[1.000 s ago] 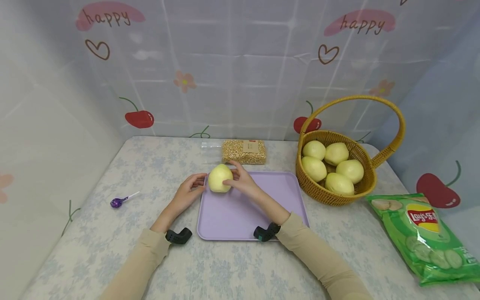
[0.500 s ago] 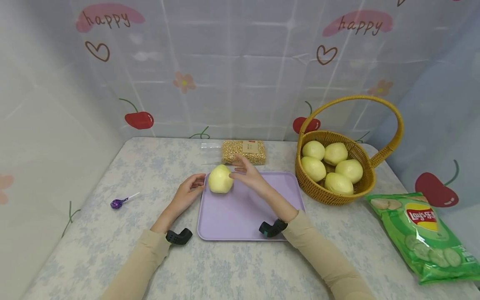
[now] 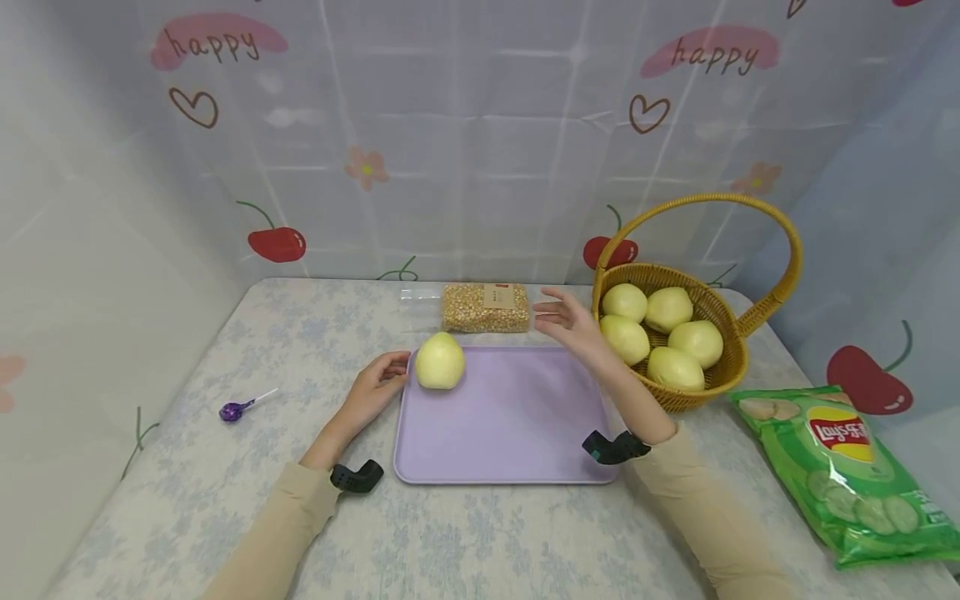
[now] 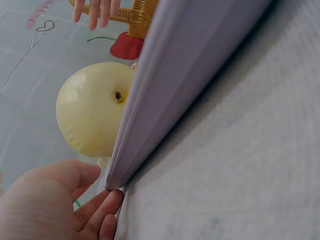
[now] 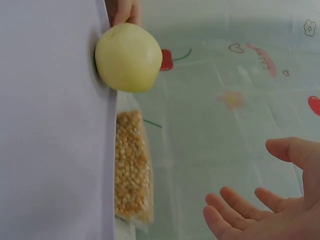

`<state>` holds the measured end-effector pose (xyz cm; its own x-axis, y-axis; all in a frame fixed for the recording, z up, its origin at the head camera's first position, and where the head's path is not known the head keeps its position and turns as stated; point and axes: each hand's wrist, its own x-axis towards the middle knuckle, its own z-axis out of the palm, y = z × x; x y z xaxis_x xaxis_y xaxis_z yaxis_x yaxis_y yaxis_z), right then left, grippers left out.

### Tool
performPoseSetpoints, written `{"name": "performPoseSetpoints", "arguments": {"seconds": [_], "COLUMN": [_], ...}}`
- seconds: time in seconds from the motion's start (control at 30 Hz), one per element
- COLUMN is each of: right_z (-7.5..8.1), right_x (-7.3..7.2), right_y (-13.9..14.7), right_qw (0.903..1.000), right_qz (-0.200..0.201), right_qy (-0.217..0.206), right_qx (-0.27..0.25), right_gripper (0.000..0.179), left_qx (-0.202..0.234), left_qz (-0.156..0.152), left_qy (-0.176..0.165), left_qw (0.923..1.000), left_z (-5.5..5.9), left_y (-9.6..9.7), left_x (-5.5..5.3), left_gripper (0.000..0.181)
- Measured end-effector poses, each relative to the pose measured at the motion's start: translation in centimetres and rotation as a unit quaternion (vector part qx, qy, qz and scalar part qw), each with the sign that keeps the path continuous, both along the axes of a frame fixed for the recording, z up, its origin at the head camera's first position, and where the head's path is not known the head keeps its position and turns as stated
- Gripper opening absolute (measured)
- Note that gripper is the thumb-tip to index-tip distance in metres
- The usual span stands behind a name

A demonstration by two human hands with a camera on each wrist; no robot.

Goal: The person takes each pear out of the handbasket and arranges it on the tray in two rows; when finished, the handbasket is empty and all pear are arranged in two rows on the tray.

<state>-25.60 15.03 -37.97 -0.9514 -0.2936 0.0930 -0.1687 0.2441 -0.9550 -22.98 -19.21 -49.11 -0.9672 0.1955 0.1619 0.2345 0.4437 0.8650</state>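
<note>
A pale yellow-green pear (image 3: 440,362) stands in the far left corner of a lilac tray (image 3: 510,433). At the tray's left rim my left hand (image 3: 372,387) rests on the table, its fingers loosely bent. In the left wrist view its fingertips (image 4: 114,200) are right at the tray's corner, thumb apart from the pear. My right hand (image 3: 573,325) hovers over the tray's far right side, holding nothing, fingers spread apart. Close to its right is a wicker basket (image 3: 633,379) with several similar pears (image 3: 676,368) inside.
Behind the tray lies a clear bag of corn kernels (image 3: 480,310). A purple-wrapped lollipop (image 3: 234,411) is at the left of the table. On the right lies a green bag of chips (image 3: 855,483). The basket's tall handle (image 3: 791,250) arches above it.
My right hand has let go of the pear and moved right, toward the basket. The pear stays on the tray. My left hand keeps its place by the rim.
</note>
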Motion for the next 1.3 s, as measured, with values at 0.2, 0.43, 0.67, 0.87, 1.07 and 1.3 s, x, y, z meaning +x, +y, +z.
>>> {"name": "performPoseSetpoints", "arguments": {"seconds": [0.2,0.43,0.67,0.87,1.07,1.3], "right_z": [0.5,0.9,0.6,0.1,-0.4,-0.5], "right_x": [0.2,0.8,1.1,0.8,0.4,0.2], "right_y": [5.0,8.9,11.4,12.6,13.3,13.4], "right_qw": [0.9995,0.9979,0.9955,0.9941,0.9939,0.9934], "right_qz": [-0.027,-0.060,-0.092,-0.106,-0.109,-0.112], "right_qy": [0.002,-0.001,0.006,0.009,0.014,0.009], "right_qx": [0.019,0.023,0.022,0.019,0.008,0.025], "right_gripper": [0.056,0.059,0.062,0.059,0.051,0.053], "left_qx": [0.006,-0.006,-0.006,-0.010,-0.014,-0.009], "left_qz": [-0.001,0.002,-0.002,-0.001,0.002,0.005], "left_qy": [-0.012,-0.015,-0.015,-0.010,-0.008,-0.017], "left_qw": [0.9999,0.9999,0.9999,0.9999,0.9999,0.9998], "left_z": [0.3,0.4,0.3,0.2,0.2,0.2], "left_y": [0.1,0.1,0.1,-0.1,0.0,0.1], "left_x": [0.1,0.1,0.0,0.1,0.1,0.1], "left_gripper": [0.043,0.042,0.041,0.041,0.041,0.041]}}
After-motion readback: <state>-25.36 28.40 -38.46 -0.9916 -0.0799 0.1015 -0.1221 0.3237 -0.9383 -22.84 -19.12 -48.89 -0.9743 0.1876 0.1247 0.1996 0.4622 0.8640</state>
